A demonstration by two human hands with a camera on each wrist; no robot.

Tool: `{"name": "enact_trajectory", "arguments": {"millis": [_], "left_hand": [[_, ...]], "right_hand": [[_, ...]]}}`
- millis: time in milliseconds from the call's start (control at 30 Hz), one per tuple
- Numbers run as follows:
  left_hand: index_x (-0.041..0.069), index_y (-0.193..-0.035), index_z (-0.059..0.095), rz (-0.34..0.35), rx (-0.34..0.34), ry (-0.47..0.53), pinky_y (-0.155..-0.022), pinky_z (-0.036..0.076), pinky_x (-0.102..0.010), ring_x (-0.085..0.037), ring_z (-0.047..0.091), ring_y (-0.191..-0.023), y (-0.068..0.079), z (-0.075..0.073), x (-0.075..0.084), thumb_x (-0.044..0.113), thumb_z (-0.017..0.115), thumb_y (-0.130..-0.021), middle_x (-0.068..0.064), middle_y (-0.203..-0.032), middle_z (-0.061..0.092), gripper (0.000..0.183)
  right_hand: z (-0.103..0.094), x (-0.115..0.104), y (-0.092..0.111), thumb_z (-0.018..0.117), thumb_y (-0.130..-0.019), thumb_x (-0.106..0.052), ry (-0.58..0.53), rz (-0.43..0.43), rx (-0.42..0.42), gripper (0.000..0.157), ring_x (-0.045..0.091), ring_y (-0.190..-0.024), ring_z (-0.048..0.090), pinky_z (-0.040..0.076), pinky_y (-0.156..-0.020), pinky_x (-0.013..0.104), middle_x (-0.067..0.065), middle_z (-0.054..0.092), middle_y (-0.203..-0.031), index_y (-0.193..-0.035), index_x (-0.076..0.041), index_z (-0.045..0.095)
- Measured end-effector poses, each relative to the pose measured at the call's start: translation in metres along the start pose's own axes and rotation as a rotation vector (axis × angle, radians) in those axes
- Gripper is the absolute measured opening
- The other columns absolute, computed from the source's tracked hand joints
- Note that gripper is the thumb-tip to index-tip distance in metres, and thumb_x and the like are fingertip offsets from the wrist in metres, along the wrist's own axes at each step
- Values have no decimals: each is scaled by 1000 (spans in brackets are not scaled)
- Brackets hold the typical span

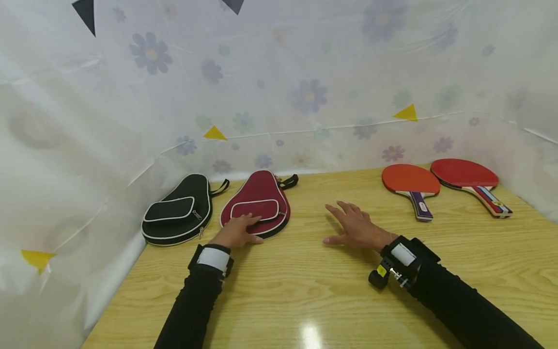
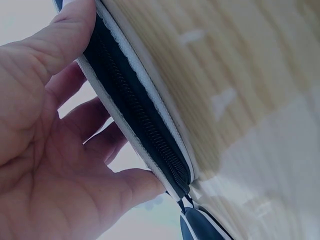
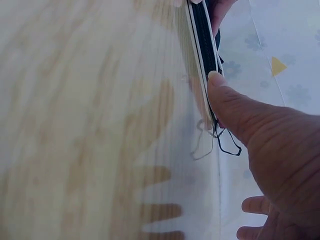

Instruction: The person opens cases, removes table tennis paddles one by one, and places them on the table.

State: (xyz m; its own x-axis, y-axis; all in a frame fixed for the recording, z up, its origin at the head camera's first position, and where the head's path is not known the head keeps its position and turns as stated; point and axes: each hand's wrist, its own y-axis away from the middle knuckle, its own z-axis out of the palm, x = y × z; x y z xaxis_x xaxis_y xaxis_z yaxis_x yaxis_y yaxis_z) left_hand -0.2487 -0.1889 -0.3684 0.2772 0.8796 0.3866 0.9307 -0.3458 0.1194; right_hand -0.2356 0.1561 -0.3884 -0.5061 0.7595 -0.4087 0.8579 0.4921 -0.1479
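Note:
A dark red paddle case [image 1: 255,190] with white piping and a front pocket lies flat on the wooden table. My left hand [image 1: 235,231] rests on its near left part, fingers loosely extended over the top. The left wrist view shows the thumb [image 2: 67,35] by the case's zippered black side [image 2: 135,102]. My right hand [image 1: 355,228] hovers over the table to the right of the case, fingers spread and holding nothing. In the right wrist view its thumb [image 3: 240,107] overlaps the case, and its shadow falls on the table.
A black paddle case [image 1: 185,211] lies left of the red one. At the back right are two table tennis paddles, an orange-red one [image 1: 410,178] with a purple handle and a red one [image 1: 464,172] with a striped handle. Flower-patterned sheeting [image 1: 279,87] surrounds the table [image 1: 305,291].

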Motion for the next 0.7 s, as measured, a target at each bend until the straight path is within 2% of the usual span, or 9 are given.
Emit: {"name": "enact_trajectory", "arguments": {"millis": [700], "left_hand": [[4, -150, 47, -11, 15, 21, -116, 23, -62, -47, 26, -147, 9, -6, -19, 24, 75, -92, -26, -156, 36, 68]], "right_hand": [[-1, -2, 1, 75, -90, -40, -16, 6, -6, 86, 58, -141, 23, 21, -103, 78, 36, 26, -155, -154, 1, 34]]}}
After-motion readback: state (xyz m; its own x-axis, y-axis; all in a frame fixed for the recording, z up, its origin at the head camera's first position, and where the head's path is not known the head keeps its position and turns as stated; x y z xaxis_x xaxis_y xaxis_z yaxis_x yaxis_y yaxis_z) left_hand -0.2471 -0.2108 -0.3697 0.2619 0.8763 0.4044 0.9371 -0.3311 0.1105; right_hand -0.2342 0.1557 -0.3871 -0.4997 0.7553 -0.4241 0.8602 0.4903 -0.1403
